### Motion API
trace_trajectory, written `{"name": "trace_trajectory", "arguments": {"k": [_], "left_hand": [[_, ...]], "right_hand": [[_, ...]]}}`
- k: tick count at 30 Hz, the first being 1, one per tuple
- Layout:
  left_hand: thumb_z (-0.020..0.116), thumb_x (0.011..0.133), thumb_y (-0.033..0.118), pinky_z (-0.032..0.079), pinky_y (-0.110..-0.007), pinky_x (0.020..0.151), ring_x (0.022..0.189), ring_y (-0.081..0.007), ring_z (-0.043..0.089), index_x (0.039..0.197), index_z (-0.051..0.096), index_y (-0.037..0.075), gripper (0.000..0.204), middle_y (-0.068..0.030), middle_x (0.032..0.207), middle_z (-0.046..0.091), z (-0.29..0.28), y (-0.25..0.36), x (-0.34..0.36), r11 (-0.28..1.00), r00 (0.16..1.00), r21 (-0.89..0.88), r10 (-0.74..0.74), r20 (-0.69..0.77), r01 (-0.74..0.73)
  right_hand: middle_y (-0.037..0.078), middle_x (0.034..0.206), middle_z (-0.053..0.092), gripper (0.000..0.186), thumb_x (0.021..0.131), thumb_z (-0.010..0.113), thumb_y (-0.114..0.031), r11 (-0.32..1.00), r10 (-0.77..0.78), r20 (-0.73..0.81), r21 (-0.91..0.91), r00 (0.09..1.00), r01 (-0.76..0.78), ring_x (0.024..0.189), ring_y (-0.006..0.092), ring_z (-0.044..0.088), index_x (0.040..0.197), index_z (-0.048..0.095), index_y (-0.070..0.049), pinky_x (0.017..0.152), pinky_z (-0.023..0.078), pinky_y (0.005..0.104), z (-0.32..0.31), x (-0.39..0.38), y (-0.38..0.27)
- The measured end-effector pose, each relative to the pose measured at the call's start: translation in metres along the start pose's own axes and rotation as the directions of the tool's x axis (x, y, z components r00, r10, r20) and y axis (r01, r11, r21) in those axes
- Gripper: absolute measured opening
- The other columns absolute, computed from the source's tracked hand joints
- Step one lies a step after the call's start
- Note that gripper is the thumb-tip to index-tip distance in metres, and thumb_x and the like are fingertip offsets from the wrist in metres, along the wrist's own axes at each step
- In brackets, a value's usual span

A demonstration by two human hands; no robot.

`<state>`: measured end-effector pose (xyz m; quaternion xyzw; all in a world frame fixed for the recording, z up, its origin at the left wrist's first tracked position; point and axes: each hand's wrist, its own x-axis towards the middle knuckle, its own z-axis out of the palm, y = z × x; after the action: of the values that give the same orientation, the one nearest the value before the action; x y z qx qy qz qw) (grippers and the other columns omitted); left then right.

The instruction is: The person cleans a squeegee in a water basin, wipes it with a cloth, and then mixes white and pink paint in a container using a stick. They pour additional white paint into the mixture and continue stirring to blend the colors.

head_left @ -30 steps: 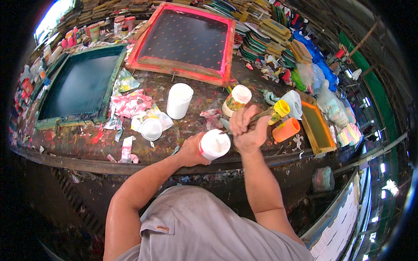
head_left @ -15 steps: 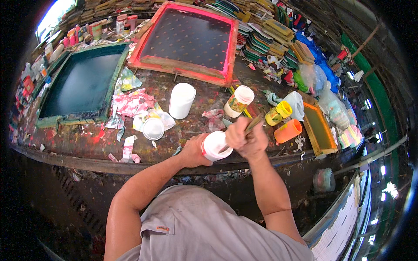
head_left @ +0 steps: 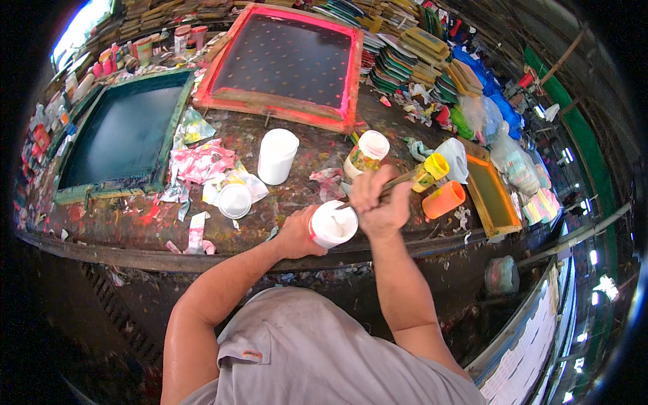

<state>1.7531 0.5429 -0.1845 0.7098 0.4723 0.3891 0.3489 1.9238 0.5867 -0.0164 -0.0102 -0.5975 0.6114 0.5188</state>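
Note:
My left hand (head_left: pixel 300 233) is wrapped round the side of an open white tub (head_left: pixel 333 233) at the table's front edge. White paste fills part of the tub. Closed on a thin flat stirring stick (head_left: pixel 398 181), my right hand (head_left: pixel 383 202) holds it slantwise, its lower end inside the tub's mouth. Beyond the tub stand a taller white container (head_left: pixel 278 156) and a jar with a pale pink top (head_left: pixel 368 152). A yellow jar (head_left: pixel 430 171) and an orange jar (head_left: pixel 443 200) are right of my right hand. A round white lid (head_left: pixel 234 201) lies on stained paper to the left.
A pink-edged printing screen (head_left: pixel 283 111) is propped at the back, with a green-framed screen (head_left: pixel 121 135) at the left. Crumpled pink-stained paper (head_left: pixel 202 160) lies between. A small yellow-orange frame (head_left: pixel 489 189), plastic bags (head_left: pixel 516 165) and stacked frames (head_left: pixel 391 67) line the right side.
The stick has swung to a flatter slant as my right hand moved slightly left and turned. The tub now tilts its mouth more into view, while my left hand keeps its grip.

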Motion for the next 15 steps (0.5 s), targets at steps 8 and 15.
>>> {"name": "trace_trajectory", "arguments": {"k": [8,15], "left_hand": [[0.097,0.061,0.023,0.052,-0.054,0.114,0.132,-0.044,0.064,0.153,0.056,0.011,0.101,-0.0189,0.138,0.069,-0.006,0.013,-0.003,0.997,0.999,-0.077,-0.006,-0.045,0.003],[0.098,0.068,0.018,0.053,-0.052,0.113,0.131,-0.0431,0.065,0.149,0.058,0.009,0.092,-0.0185,0.14,0.068,-0.014,0.032,-0.007,0.998,0.973,0.018,0.069,-0.22,-0.066]], "right_hand": [[-0.001,0.067,0.04,0.072,0.111,0.04,-0.077,0.996,0.08,-0.019,-0.043,0.997,-0.081,0.059,0.0124,0.036,0.084,0.049,-0.011,0.056,0.032,0.0313,0.002,-0.003,-0.021],[0.002,0.063,0.046,0.06,0.112,0.06,-0.055,0.96,0.222,0.101,0.152,0.97,-0.236,0.058,0.0161,0.042,0.075,0.051,-0.008,0.059,0.034,0.0345,0.02,-0.012,-0.031]]}}
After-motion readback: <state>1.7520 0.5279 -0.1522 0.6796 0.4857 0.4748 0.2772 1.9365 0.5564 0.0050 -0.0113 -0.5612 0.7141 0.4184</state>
